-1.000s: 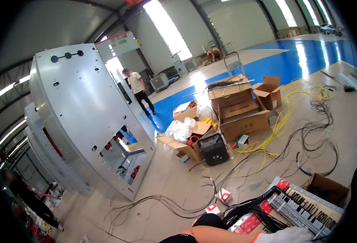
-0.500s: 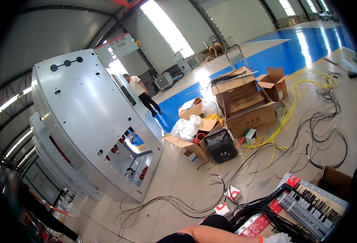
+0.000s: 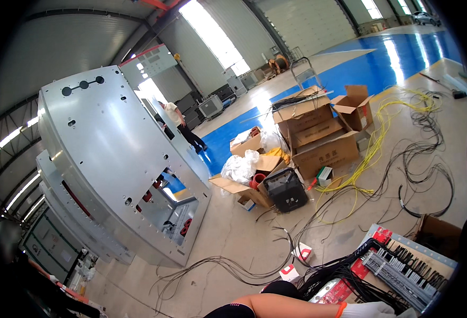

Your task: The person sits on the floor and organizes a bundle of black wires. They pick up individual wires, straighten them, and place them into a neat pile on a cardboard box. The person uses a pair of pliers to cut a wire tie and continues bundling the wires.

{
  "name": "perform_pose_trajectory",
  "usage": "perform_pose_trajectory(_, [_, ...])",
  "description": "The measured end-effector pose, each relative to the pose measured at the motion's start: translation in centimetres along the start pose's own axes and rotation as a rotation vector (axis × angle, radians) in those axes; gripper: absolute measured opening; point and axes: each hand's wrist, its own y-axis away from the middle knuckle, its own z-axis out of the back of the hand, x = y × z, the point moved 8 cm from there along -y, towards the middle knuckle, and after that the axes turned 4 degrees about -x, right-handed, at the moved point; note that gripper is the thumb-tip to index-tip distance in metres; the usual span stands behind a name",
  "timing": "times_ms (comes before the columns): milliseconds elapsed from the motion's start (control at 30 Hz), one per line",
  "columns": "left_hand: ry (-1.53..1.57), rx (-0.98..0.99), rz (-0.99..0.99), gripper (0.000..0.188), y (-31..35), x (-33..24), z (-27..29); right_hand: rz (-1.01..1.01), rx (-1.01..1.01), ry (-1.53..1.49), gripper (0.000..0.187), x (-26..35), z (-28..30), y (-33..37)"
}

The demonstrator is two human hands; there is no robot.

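White-gloved, one hand [image 3: 368, 309] lay on black wires [image 3: 345, 283] beside a half-wired terminal strip [image 3: 403, 270], its fingers' grip hidden; much loose floor cable [image 3: 233, 267] remained unrouted.

You saw stacked brown cardboard boxes [image 3: 318, 135] at centre right on the floor, an open brown carton [image 3: 354, 106] beside them, and flattened brown cartons [image 3: 244, 185] to their left. Two small red-and-white packets [image 3: 303, 252] lay near the lower centre, among black cables.
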Motion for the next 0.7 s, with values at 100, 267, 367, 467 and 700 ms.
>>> perform_pose_trajectory(100, [0.218,0.01,0.127,0.021,0.3,1.0,-1.7,-0.072,0.208,-0.392,0.015,-1.3,-0.8,0.1])
perform_pose_trajectory(267, [0.185,-0.017,0.091,0.019,-0.1,0.7,-1.6,-0.146,0.142,-0.518,0.011,-2.0,-1.0,0.3])
perform_pose_trajectory(367, [-0.846,-0.326,-0.507,0.021,1.3,-4.0,-0.7,-0.073,0.039,-0.189,0.007,-0.8,-1.4,0.2])
perform_pose_trajectory(467, [-1.133,-0.425,-0.617,0.022,2.6,-5.5,-1.4,0.026,-0.042,0.094,0.007,-0.7,-1.0,0.0])
perform_pose_trajectory(700, [-0.867,-0.407,-0.284,0.028,0.5,-2.1,1.6,0.138,-0.162,0.324,0.015,-0.5,-0.8,0.1])
